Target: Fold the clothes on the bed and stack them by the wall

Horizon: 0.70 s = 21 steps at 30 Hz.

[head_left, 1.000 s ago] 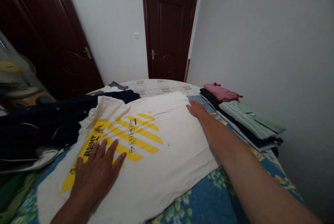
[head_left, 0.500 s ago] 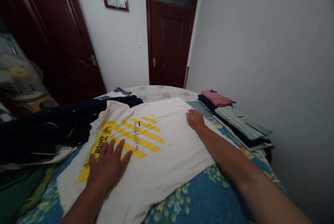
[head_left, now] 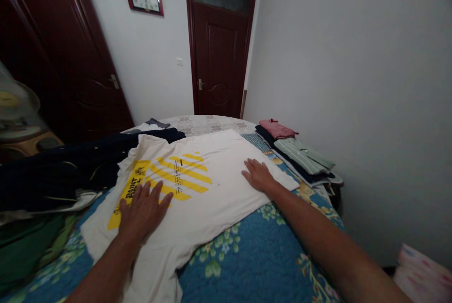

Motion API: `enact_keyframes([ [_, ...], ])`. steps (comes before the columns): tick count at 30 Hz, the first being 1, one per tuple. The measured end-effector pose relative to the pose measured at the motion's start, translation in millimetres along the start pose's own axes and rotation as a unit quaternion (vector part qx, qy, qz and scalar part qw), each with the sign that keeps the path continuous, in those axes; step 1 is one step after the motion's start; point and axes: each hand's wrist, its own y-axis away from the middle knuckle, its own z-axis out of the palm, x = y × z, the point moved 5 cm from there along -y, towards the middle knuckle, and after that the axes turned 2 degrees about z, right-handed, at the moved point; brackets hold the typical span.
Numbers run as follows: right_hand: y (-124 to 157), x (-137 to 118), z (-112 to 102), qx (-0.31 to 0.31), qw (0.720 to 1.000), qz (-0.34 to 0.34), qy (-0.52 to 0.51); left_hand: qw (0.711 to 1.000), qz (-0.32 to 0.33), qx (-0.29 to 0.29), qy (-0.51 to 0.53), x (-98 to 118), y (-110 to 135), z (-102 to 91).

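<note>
A white T-shirt (head_left: 215, 204) with yellow stripes and black lettering lies spread out over a blue floral bedcover (head_left: 254, 256). My left hand (head_left: 144, 209) rests flat on the printed part, fingers apart. Farther right, my right hand (head_left: 258, 175) lies on the plain lower part of the shirt, its fingers spread and holding nothing. One sleeve of the shirt reaches toward me at the bottom of the view, partly behind my left forearm.
Dark navy clothes (head_left: 52, 171) and a green garment (head_left: 28, 242) are heaped at left. On the right, by the wall, sit folded clothes, with a striped light green shirt (head_left: 300, 155) and a pink one (head_left: 277, 129). A patterned white cover (head_left: 215, 124) spans the far end.
My right hand has gone from curled fingers at the shirt's edge to lying spread on the cloth, and the shirt's right end extends farther right. My left hand stays on the print.
</note>
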Motion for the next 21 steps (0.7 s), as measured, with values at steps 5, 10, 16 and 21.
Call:
enact_keyframes([
  [5,1,69,-1,0.035,0.994,0.090,0.057,1.000,-0.013,-0.001,0.009,2,6,-4.5],
  [10,5,107,13,0.055,0.991,0.096,0.081,0.998,-0.067,-0.012,0.009,-27,28,-13.9],
  [16,8,122,23,0.063,0.992,0.085,0.072,0.992,-0.120,-0.013,-0.022,-83,59,-20.2],
  [21,15,125,22,0.055,0.991,0.096,0.070,0.994,-0.105,-0.004,-0.034,-97,73,-20.3],
])
